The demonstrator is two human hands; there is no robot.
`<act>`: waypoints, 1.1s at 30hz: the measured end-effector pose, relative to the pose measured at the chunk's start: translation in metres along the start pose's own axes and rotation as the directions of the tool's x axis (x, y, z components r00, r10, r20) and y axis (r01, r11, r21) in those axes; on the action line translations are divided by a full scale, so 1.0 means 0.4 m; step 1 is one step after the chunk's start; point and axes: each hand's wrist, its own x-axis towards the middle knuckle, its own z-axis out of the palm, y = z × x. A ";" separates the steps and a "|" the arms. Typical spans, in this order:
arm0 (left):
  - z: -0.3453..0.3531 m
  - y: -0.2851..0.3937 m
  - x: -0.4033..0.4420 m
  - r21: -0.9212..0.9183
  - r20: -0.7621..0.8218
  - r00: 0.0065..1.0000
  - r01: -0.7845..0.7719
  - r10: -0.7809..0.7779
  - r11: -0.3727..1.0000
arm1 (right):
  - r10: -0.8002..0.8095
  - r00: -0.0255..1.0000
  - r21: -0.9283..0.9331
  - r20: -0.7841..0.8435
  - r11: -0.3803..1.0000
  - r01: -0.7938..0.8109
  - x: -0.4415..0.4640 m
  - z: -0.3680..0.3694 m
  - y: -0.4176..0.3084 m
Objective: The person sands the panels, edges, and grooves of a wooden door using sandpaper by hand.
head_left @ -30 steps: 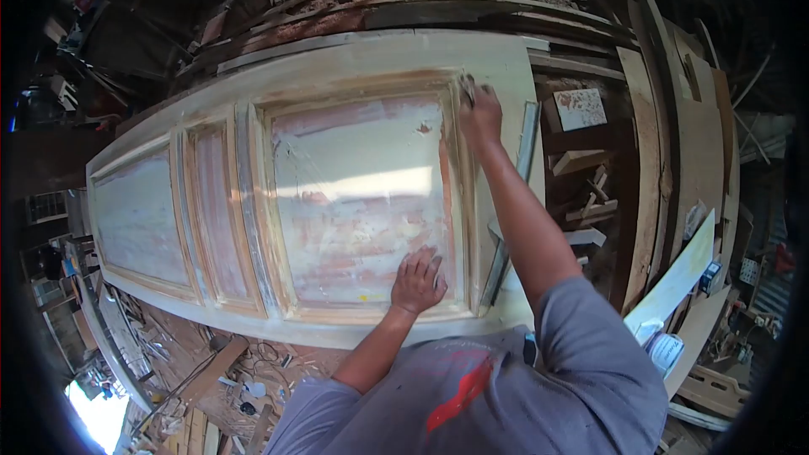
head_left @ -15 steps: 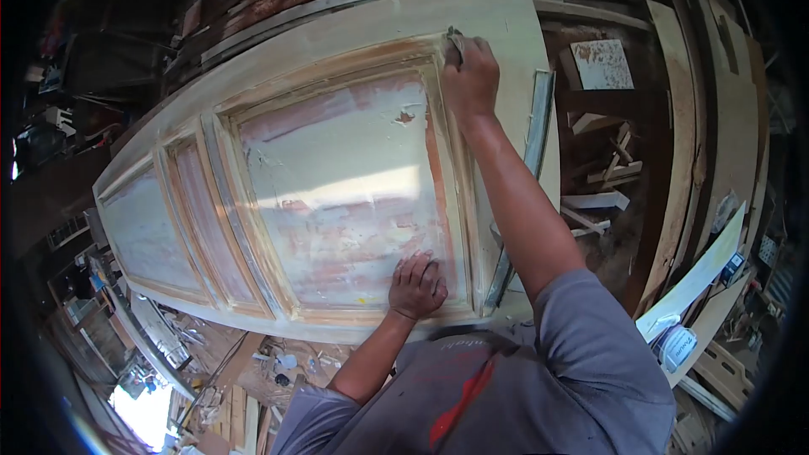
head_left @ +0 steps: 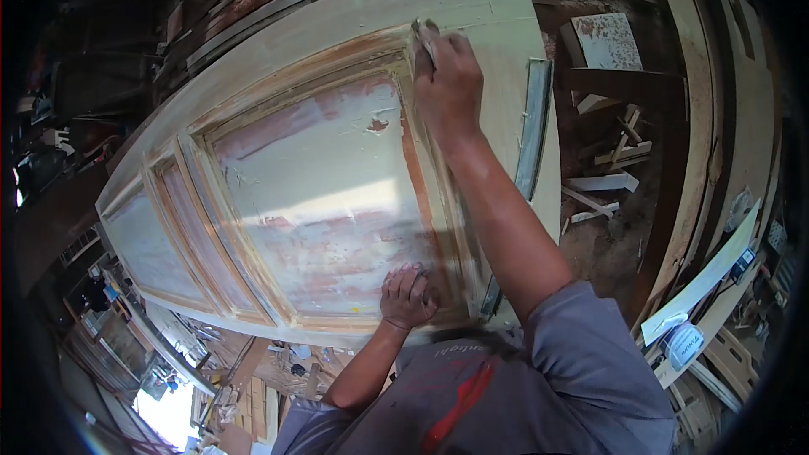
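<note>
A pale wooden door (head_left: 337, 160) with raised frame mouldings and recessed panels lies flat below me, patched with whitish filler and reddish stain. My right hand (head_left: 451, 88) is closed on a small folded grey piece (head_left: 428, 32) that looks like sandpaper. It presses this against the moulding at the far right corner of the large panel. Part of the piece is hidden by my fingers. Near the panel's closest edge, my left hand (head_left: 409, 297) rests on the surface, fingers stretched out and holding nothing.
A grey metal-looking strip (head_left: 533, 131) lies along the door's right end. Beyond it are a speckled white board (head_left: 607, 42) and wood offcuts (head_left: 624, 147). A white-labelled container (head_left: 681, 344) stands at lower right. Long planks (head_left: 691, 84) run down the right side.
My right hand has shifted slightly left and up in view with the grey piece, staying near the panel corner. The view has moved a little; my left hand stays resting on the door.
</note>
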 end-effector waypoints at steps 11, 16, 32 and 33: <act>-0.001 0.005 0.009 0.042 0.001 1.000 0.009 -0.009 0.999 | 0.002 1.000 -0.009 0.014 1.000 -0.002 0.025 0.019 0.010; -0.004 0.005 0.015 0.013 0.004 1.000 0.008 -0.008 1.000 | -0.008 0.999 0.046 0.033 0.999 0.006 -0.095 -0.053 0.005; 0.009 -0.004 -0.003 0.021 0.003 1.000 0.004 -0.004 1.000 | 0.077 0.994 -0.007 0.078 0.997 -0.077 -0.039 -0.033 -0.010; 0.011 -0.001 -0.007 0.014 0.005 1.000 0.008 -0.009 1.000 | 0.057 0.997 -0.012 0.055 0.998 -0.056 0.006 -0.003 -0.008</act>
